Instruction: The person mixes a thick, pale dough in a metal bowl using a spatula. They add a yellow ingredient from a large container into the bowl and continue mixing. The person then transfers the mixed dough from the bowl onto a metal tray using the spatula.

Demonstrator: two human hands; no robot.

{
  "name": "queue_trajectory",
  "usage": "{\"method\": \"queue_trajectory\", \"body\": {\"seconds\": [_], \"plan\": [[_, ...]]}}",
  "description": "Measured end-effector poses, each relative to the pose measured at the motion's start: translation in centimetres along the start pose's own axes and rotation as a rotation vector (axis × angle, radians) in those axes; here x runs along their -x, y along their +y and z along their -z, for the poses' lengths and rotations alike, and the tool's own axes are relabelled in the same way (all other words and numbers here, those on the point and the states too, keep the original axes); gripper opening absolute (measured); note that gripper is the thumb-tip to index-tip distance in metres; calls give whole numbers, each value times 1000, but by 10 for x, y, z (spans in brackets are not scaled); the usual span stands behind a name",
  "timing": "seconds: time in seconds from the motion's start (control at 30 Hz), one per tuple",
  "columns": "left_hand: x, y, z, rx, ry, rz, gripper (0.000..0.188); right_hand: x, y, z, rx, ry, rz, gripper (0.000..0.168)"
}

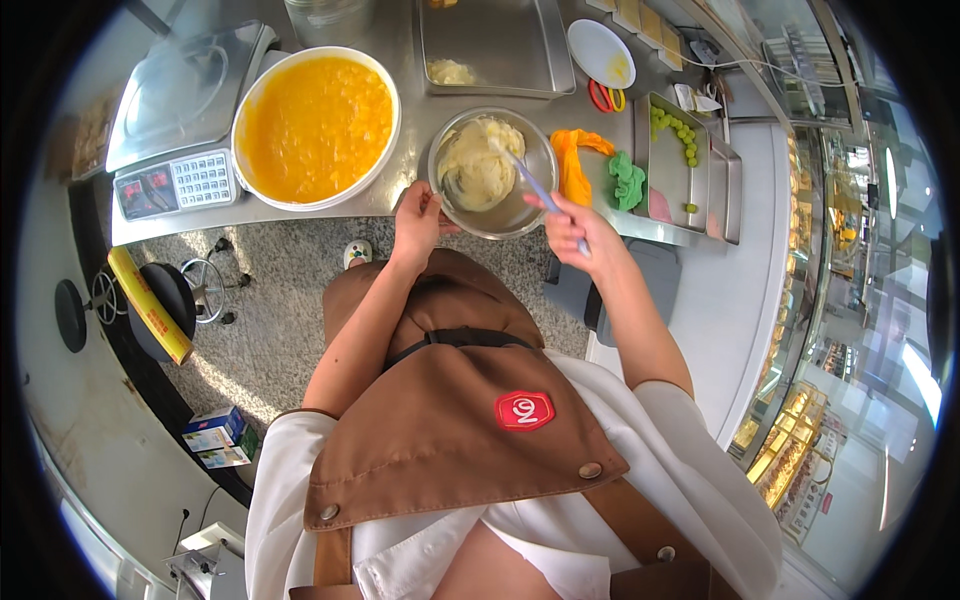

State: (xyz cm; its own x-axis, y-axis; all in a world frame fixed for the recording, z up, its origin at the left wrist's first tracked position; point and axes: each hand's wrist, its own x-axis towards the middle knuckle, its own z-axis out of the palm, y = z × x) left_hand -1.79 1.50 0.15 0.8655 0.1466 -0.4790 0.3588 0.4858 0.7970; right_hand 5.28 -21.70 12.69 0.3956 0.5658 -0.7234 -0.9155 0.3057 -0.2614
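Note:
A round stainless steel bowl (541, 184) sits at the front edge of the steel worktable, holding a thick pale-yellow creamy mixture (480, 169). Its left rim is pinched between the thumb and fingers of my left hand (421, 214). In my right hand (581, 229) is a spatula (534, 178) with a light purple handle, slanting down into the bowl. The spatula's head lies in the mixture and is coated, so its shape is hard to make out. Left of the bowl stands a large white tub (394, 135) filled with orange, chunky fruit pulp (319, 131).
A digital scale (180, 112) stands far left. Behind the bowl is a deep steel pan (495, 45). To the right lie an orange cloth (576, 161), a green cloth (626, 180), scissors (606, 96), a white oval dish (600, 52) and a steel tray (679, 191) with green grapes (686, 135).

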Motion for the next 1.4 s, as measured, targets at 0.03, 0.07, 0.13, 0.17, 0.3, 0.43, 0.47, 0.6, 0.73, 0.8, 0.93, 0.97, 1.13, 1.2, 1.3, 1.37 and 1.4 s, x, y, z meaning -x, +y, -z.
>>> {"method": "queue_trajectory", "body": {"seconds": [0.03, 0.07, 0.13, 0.17, 0.3, 0.43, 0.47, 0.6, 0.73, 0.8, 0.93, 0.97, 1.13, 1.2, 1.3, 1.37, 1.4], "plan": [[0, 1, 1, -10, 8, -3, 7, 16, 0, -7, 255, 118, -3, 34], [-1, 2, 2, -19, 8, -3, 7, 32, -5, -22, 514, 235, -9, 33], [-1, 5, 4, -45, -3, 4, 7, 42, -10, -26, 1002, 353, 81, 32], [-1, 6, 4, -57, -3, 2, 7, 41, -13, -21, 1236, 348, 177, 32], [-2, 12, -1, -101, -27, -6, 8, 6, 13, -16, 2085, 667, 585, 42], [3, 15, -8, -46, -9, 2, 7, -20, 60, -33, 2308, 500, 449, 56], [1, 13, -7, -49, -8, 1, 7, -10, 60, -33, 2326, 444, 365, 55], [-2, 12, 1, -44, -7, -2, 7, 54, 10, -35, 2263, 387, 187, 46], [-1, 11, -1, -39, -40, 3, 8, 47, -6, -43, 2210, 551, 417, 40], [0, 14, -6, -53, -47, 4, 8, 8, 5, -37, 2165, 634, 432, 39], [-2, 9, -1, -51, -46, -15, 7, -15, 55, -24, 2231, 441, 395, 47], [-3, 8, 3, -48, -40, -10, 7, 2, 52, -27, 2284, 379, 355, 48], [-1, 18, 0, -56, -36, 19, 6, 57, -23, -68, 2603, 214, 285, 44], [-4, 19, 4, -109, -54, 17, 7, 40, -45, -78, 2802, 134, 488, 43], [-7, 27, 7, -204, -95, 21, 8, -17, -84, -93, 3151, 5, 817, 42], [-10, 26, 12, -201, -109, 12, 8, -43, -113, -99, 3170, -22, 1024, 38], [-17, 20, 16, -168, -119, 1, 8, -42, -119, -101, 3249, 88, 774, 19]]}}
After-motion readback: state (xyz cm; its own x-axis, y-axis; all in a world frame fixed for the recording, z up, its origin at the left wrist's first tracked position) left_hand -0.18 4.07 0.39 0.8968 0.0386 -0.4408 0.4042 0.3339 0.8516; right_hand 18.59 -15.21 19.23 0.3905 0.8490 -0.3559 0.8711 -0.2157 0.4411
